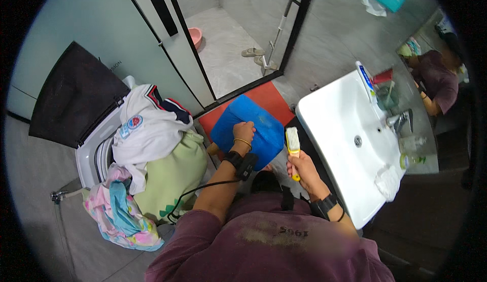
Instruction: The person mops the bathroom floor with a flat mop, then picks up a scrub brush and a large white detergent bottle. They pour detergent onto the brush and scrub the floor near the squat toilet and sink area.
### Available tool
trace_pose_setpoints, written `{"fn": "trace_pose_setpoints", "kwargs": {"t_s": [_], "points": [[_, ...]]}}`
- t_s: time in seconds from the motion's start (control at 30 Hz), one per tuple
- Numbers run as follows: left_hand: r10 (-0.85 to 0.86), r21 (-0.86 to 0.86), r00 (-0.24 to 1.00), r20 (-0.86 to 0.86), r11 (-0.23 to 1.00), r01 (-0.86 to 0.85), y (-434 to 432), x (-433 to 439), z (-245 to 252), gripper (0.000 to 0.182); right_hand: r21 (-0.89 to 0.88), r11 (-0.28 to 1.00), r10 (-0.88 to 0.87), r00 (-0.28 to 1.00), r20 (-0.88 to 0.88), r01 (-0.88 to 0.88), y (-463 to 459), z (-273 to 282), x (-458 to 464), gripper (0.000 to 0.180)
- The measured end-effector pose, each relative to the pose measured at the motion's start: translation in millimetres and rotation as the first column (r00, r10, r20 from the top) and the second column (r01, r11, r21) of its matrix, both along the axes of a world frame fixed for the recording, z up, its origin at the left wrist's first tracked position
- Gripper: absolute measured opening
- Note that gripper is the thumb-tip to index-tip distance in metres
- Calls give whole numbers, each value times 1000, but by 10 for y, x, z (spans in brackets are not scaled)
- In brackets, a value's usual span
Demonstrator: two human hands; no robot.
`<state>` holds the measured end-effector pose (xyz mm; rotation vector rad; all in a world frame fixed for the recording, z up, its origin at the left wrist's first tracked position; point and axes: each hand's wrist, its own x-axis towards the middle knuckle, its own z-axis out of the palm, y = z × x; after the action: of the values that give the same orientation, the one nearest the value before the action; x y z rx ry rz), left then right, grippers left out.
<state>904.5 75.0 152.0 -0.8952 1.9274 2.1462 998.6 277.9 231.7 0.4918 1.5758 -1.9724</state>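
My left hand (244, 133) is closed in a fist on a blue cover (262, 145), which creases around the fingers. The cover seems to lie over a stool, as a pale wooden leg (213, 149) sticks out at its left. My right hand (304, 169) grips the handle of a yellow scrub brush (293, 141) with white bristles. The brush stands just right of the blue cover, apart from it, bristles facing up towards me. Whatever lies under the cover is hidden.
To the left, clothes (152, 129) spill from a washing machine with its dark lid (76, 95) raised. A white washbasin (342, 129) with a tap (399, 120) stands at the right. Ahead is a glass shower door (182, 53) beyond a red mat (272, 93). A cable (205, 185) hangs from my left wrist.
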Motion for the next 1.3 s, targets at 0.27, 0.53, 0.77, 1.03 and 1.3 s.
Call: {"fn": "trace_pose_setpoints", "kwargs": {"t_s": [0.27, 0.53, 0.77, 1.03, 1.3], "points": [[176, 90, 984, 5, 980, -175, 56, -1127, 133, 23, -165, 982, 82, 995, -64, -92, -198, 265, -1483, 17], [135, 130, 989, 59, 981, -142, -92, -2332, 62, 24, -228, 972, -56, 998, -5, 53, -319, 30, -2357, 17], [122, 168, 979, 166, 974, -150, -471, -3154, 1, 24, -273, 955, -111, 994, 24, 113, -756, -130, -3350, 18], [155, 148, 983, 101, 974, -169, -916, -3785, 44, 23, -245, 968, -43, 998, 38, 51, -1277, -122, -4285, 19], [325, 97, 940, 106, 937, -336, -1228, -4529, -15, 24, -217, 973, 81, 997, 18, -75, -1504, -91, -5369, 20]]}}
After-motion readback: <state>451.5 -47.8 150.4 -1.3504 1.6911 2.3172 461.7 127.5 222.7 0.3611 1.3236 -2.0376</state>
